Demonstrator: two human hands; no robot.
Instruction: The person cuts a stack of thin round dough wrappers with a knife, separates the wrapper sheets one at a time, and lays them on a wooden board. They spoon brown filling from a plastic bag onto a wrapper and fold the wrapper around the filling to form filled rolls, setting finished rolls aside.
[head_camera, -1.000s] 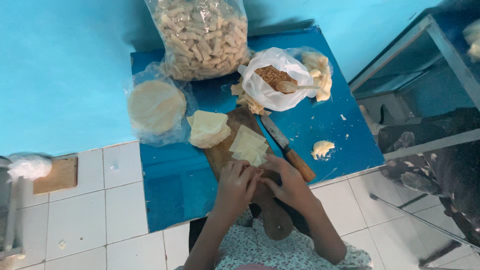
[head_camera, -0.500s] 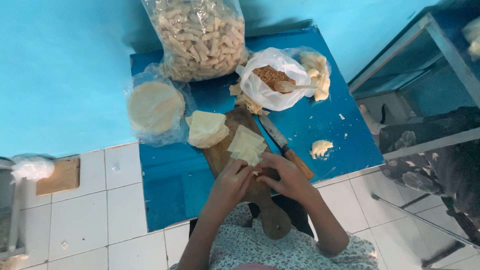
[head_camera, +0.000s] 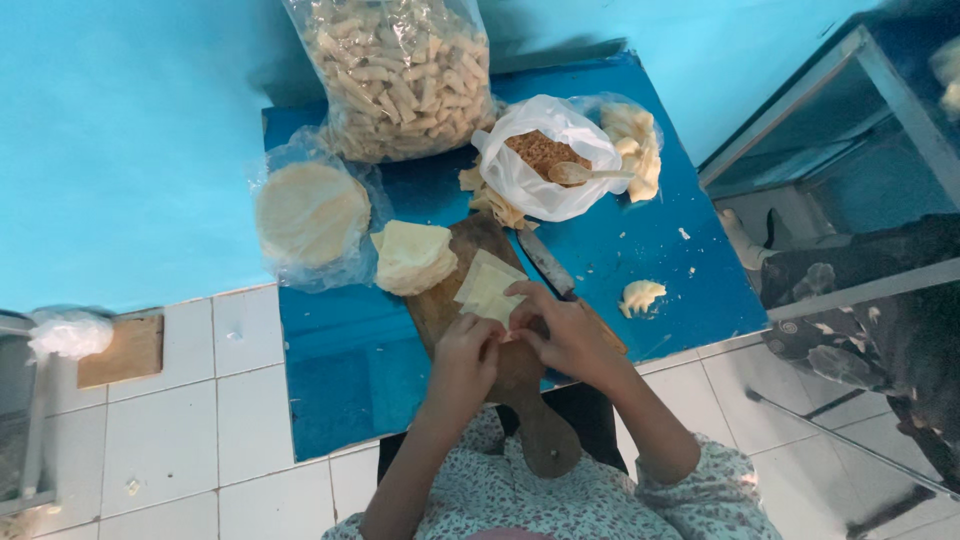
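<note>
Head view looks down on a low blue table (head_camera: 640, 250) standing against a turquoise wall, over white floor tiles. Both hands meet above the near end of a wooden cutting board (head_camera: 500, 330) near the table's front edge: the left hand (head_camera: 468, 352) and the right hand (head_camera: 560, 330) have their fingertips pressed together around something small between them, too hidden to name. Just beyond the fingers a pale square dough wrapper (head_camera: 488, 285) lies on the board, touching the right hand's fingertips. A stack of wrappers (head_camera: 412, 255) sits at the board's left edge, and a bagged round stack of flat discs (head_camera: 312, 212) lies toward the table's left edge. A knife (head_camera: 545, 265) rests beside the board on the right. At the back edge stands a big clear bag of finished rolled pieces (head_camera: 405, 70); right of it an open white bag of brown filling (head_camera: 545, 155) holds a spoon (head_camera: 585, 173)
</note>
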